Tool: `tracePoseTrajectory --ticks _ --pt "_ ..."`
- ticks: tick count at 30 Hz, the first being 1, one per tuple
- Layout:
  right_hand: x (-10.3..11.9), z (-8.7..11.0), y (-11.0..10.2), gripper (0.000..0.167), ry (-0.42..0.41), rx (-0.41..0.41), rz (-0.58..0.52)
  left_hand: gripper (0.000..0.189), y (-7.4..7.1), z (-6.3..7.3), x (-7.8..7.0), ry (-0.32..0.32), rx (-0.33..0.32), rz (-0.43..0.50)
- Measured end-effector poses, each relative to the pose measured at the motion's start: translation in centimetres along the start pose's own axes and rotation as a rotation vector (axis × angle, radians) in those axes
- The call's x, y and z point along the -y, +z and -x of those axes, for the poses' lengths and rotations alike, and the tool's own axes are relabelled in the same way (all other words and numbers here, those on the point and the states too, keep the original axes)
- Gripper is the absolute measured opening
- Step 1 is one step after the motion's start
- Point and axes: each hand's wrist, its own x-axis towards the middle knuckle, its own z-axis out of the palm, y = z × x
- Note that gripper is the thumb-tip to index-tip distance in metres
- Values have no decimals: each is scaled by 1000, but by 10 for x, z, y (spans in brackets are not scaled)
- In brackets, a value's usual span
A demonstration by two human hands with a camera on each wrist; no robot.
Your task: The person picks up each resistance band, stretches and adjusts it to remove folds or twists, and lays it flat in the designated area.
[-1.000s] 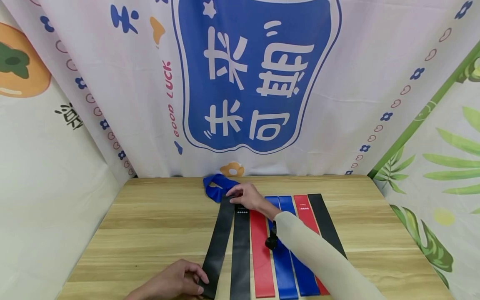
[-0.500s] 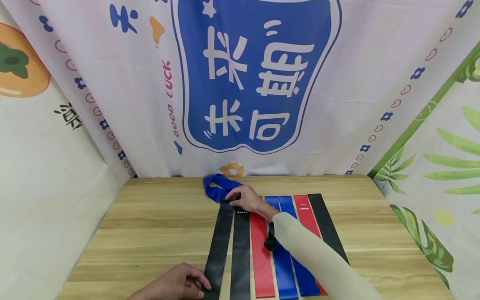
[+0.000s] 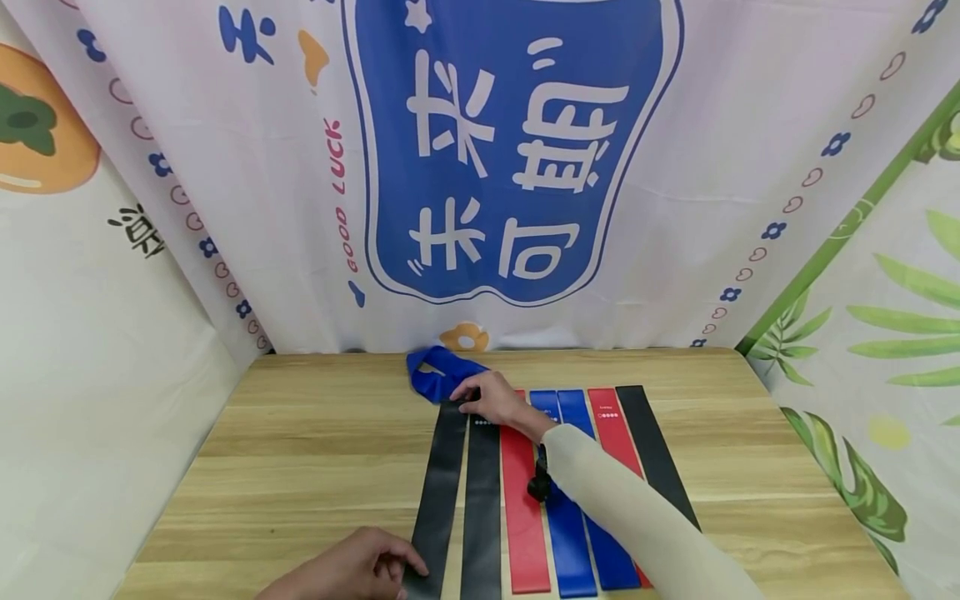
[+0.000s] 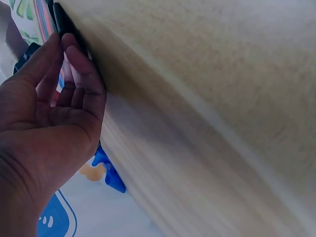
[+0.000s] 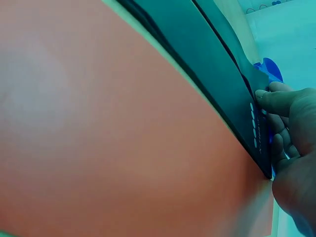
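A flat black resistance band (image 3: pixel 440 475) lies lengthwise on the table, leftmost in the row. Its near end is pinched between thumb and fingers of my left hand (image 3: pixel 348 571); the left wrist view shows those fingertips meeting at the band's edge (image 4: pixel 60 19). At the far end my right hand (image 3: pixel 495 400) pinches the same band, thumb on top in the right wrist view, where the held band (image 5: pixel 228 35) partly shows. Beside it lies a second black band (image 3: pixel 482 500) with white dots, its far end partly covered by my right hand.
Right of these lie a red band (image 3: pixel 527 525), two blue bands (image 3: pixel 566 542), another red band (image 3: pixel 611 429) and a black band (image 3: pixel 652 450), partly under my right forearm. A crumpled blue band (image 3: pixel 427 383) sits at the table's (image 3: pixel 300 450) back edge, before a printed curtain (image 3: pixel 300 292).
The held black band has shifted slightly toward the near edge, its far end drawn back from the crumpled blue band. My left hand has moved a little right; my right hand slightly nearer.
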Motion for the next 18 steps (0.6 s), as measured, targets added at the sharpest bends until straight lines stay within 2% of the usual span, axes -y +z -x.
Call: tracePoseTrajectory --ticks 3,6,12,15,18 --pt "0 -1 0 17 1 -5 5 25 4 4 -33 5 -5 -39" --pt "0 -1 1 16 -2 -17 5 24 3 5 -45 15 7 -62" --pt "1 1 0 17 -45 -89 -66 21 -8 -1 -48 -19 -15 -97" --pt "3 3 -5 18 -37 -139 -112 20 -18 -6 -48 -15 -74 -142" --pt "2 4 -11 20 -8 -171 -127 19 -29 -10 -48 -18 -169 -169"
